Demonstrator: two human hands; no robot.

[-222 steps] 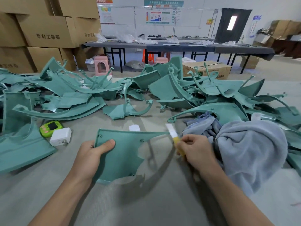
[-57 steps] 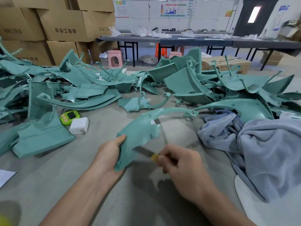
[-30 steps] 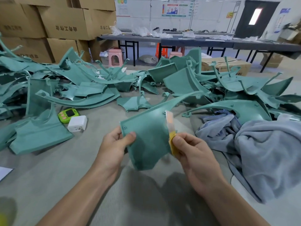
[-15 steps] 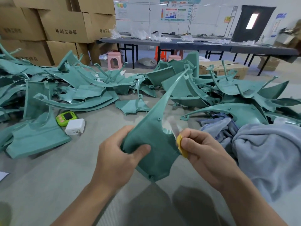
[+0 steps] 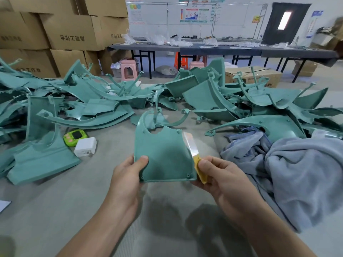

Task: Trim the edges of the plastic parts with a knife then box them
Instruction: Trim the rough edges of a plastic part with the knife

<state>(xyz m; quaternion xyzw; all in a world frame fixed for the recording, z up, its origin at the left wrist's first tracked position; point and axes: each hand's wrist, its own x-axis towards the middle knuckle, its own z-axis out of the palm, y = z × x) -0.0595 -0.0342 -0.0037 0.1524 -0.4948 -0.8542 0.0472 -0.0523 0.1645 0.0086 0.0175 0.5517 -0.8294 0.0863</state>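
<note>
As the left hand (image 5: 128,175) pinches the upright part (image 5: 163,154), the right hand (image 5: 222,177) grips the knife (image 5: 194,154) blade-up.

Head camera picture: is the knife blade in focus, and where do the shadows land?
Head view: the knife looks pale and smeared along its blade, with glare; the teal part held by the left hand is crisp; soft shadows lie on the table nearer the camera than the right hand; the far right edge is blurred.

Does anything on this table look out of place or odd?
Only small things: a green gadget and white charger lie beside the teal parts, and a grey cloth is heaped against some on the right.
</note>
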